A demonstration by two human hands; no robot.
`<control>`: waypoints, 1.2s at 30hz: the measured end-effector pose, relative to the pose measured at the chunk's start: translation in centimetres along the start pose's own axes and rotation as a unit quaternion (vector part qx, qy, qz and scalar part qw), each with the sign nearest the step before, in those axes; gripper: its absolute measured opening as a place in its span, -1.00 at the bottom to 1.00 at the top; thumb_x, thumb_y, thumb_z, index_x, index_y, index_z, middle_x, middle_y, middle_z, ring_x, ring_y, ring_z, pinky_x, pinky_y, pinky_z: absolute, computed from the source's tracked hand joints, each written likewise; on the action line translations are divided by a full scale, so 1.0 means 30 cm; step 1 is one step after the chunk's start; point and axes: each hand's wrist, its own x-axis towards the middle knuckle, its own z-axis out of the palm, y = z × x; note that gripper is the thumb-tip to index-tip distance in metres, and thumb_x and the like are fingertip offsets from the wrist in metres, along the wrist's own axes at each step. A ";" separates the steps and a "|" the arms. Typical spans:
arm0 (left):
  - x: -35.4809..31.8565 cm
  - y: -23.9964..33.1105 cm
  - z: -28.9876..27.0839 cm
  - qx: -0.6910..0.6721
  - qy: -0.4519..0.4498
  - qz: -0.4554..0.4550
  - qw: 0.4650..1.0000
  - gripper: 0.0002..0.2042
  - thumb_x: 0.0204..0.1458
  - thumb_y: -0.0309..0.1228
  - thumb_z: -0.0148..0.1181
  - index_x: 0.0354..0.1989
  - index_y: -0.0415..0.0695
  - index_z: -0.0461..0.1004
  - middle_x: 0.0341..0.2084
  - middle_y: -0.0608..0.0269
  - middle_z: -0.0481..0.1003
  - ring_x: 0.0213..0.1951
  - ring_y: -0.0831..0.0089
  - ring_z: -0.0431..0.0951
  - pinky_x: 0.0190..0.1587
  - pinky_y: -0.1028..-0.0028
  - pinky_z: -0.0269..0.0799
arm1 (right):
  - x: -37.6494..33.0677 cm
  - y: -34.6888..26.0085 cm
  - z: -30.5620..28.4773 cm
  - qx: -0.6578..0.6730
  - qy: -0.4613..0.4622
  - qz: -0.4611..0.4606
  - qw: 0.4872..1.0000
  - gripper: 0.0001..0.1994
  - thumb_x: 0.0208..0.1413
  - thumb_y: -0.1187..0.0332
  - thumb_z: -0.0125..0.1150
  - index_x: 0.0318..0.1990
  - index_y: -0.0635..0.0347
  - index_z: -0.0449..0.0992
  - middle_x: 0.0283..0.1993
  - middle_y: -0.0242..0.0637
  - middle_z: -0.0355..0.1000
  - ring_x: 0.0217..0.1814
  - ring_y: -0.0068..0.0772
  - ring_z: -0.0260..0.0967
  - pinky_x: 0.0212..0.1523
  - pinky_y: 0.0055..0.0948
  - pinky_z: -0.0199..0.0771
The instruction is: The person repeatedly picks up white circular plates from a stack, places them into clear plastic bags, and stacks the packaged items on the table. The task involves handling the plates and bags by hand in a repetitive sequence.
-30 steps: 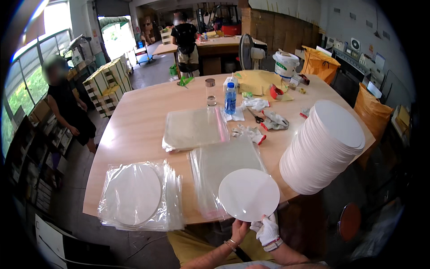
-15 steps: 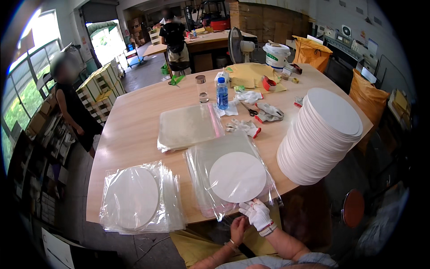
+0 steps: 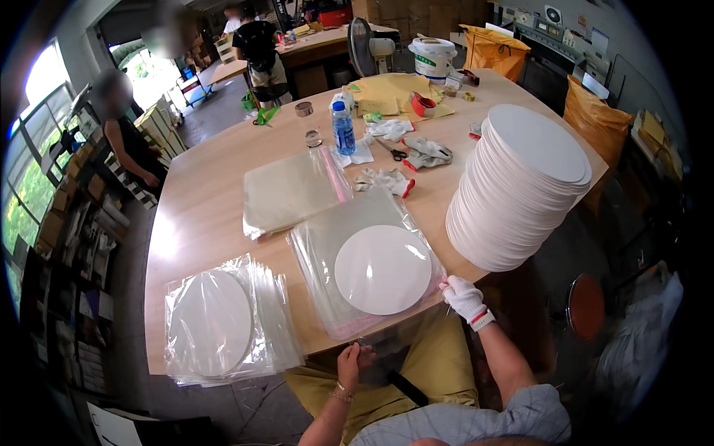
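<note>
In front of me a white round board (image 3: 382, 270) lies within a clear plastic bag (image 3: 316, 256), with glare across its face. The bag rests on a pile of similar bags with pink strips. My right hand (image 3: 462, 299), in a white glove, pinches the bag's near right edge. Bare and lower down, my left hand (image 3: 352, 363) has its fingers closed on the bag's thin, clear near flap, just off the table edge. To the left sits a stack of bagged round boards (image 3: 212, 323). A tall stack of white round boards (image 3: 513, 193) stands at the right.
On the wooden table (image 3: 201, 215) are another bag pile (image 3: 290, 193), a water bottle (image 3: 343, 130), gloves (image 3: 428, 153), scissors (image 3: 394, 152), tape rolls (image 3: 422, 104), a fan (image 3: 364, 48) and a white bucket (image 3: 433, 58). A stool (image 3: 586, 305) stands right; people stand beyond the table.
My right hand has moved from the board's near edge to the bag's right side and closed on it. My left hand has shifted left, away from it. The whole view has tilted slightly.
</note>
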 end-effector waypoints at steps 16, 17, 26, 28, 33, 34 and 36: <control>-0.054 -0.105 -0.035 -0.163 -0.010 -0.035 0.986 -0.68 0.15 -0.19 -0.14 -0.23 -0.19 0.45 -0.20 0.18 0.49 -0.22 0.39 0.50 -0.14 0.39 0.40 | -0.313 -0.408 0.381 -0.034 -0.150 -0.271 0.950 -0.89 -0.22 0.34 0.14 -0.52 0.13 0.38 -0.44 -0.24 0.29 -0.34 -0.16 0.33 -0.44 -0.21 0.40; -0.039 -0.112 -0.036 -0.185 0.006 -0.032 0.982 -0.69 0.15 -0.22 -0.15 -0.26 -0.19 0.44 -0.20 0.16 0.49 -0.21 0.36 0.50 -0.12 0.37 0.39 | -0.313 -0.414 0.389 -0.057 -0.156 -0.291 0.942 -0.90 -0.21 0.34 0.12 -0.52 0.12 0.38 -0.46 -0.23 0.30 -0.36 -0.15 0.34 -0.45 -0.21 0.39; -0.083 0.020 -0.029 -0.081 -0.009 -0.042 0.996 -0.59 0.14 -0.26 -0.29 -0.15 -0.36 0.40 -0.13 0.02 0.47 -0.13 0.15 0.50 -0.06 0.29 0.38 | -0.328 0.506 -0.459 -0.245 0.224 0.231 0.915 -0.90 -0.14 0.42 0.05 -0.56 0.21 0.31 -0.49 -0.10 0.23 -0.47 -0.19 0.23 -0.49 -0.20 0.19; -0.089 0.035 -0.030 -0.049 -0.006 -0.060 0.997 -0.58 0.15 -0.25 -0.30 -0.15 -0.35 0.41 -0.13 0.02 0.47 -0.14 0.16 0.51 -0.08 0.30 0.39 | -0.610 0.811 -0.527 -0.444 -0.172 0.240 0.846 -0.69 -0.13 0.36 0.06 -0.15 0.19 0.37 -0.09 0.01 0.28 -0.05 -0.09 0.26 -0.09 -0.23 0.29; -0.094 0.046 -0.065 -0.024 0.002 -0.042 0.999 -0.58 0.16 -0.22 -0.30 -0.20 -0.30 0.45 -0.19 0.07 0.50 -0.19 0.25 0.53 -0.19 0.34 0.43 | -0.459 0.587 -0.269 -0.186 -0.018 0.069 0.980 -0.37 -0.26 0.39 0.25 0.10 0.20 0.24 0.15 -0.05 0.18 0.17 -0.02 0.13 0.17 -0.30 0.17; -0.093 0.050 -0.077 -0.020 -0.018 -0.037 0.999 -0.58 0.16 -0.21 -0.29 -0.21 -0.28 0.47 -0.20 0.09 0.51 -0.21 0.28 0.54 -0.23 0.37 0.44 | -0.360 0.439 -0.209 -0.170 0.015 -0.005 0.985 -0.34 -0.32 0.45 0.29 0.08 0.21 0.24 0.08 -0.09 0.22 0.11 -0.01 0.18 0.13 -0.26 0.20; -0.103 0.071 -0.068 0.009 -0.017 -0.026 0.999 -0.57 0.17 -0.20 -0.30 -0.21 -0.28 0.47 -0.24 0.11 0.52 -0.25 0.29 0.55 -0.25 0.40 0.44 | -0.215 0.288 -0.104 -0.100 0.058 -0.202 0.972 -0.39 -0.34 0.43 0.34 0.01 0.16 0.29 0.03 -0.14 0.25 0.05 -0.06 0.21 0.09 -0.15 0.21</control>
